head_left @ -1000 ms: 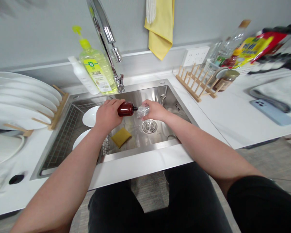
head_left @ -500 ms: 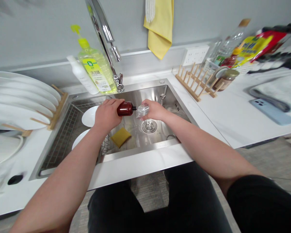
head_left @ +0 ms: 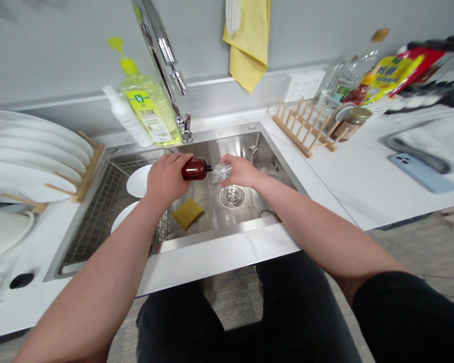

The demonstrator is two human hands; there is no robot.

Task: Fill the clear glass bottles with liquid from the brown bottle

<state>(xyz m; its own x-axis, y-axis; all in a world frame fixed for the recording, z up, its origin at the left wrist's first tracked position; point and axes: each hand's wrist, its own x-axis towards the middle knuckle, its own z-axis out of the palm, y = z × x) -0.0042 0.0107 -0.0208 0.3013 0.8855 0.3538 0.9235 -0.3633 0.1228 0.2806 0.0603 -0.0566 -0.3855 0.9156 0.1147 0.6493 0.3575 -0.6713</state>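
Over the steel sink [head_left: 219, 237], my left hand [head_left: 166, 177] is wrapped round a small brown bottle [head_left: 194, 169] held on its side, neck pointing right. My right hand [head_left: 240, 171] grips a small clear glass [head_left: 221, 173] right at the bottle's mouth. Both are above the drain [head_left: 232, 195]. A yellow sponge [head_left: 188, 213] lies on the sink floor below my left hand.
Two white dishes [head_left: 138, 181] rest on a wire rack in the sink's left half. The tap [head_left: 162, 55] and a green soap bottle [head_left: 149, 108] stand behind. White plates [head_left: 30, 151] fill a rack at left; an empty wooden rack [head_left: 306, 131], jars and a phone [head_left: 423, 173] sit right.
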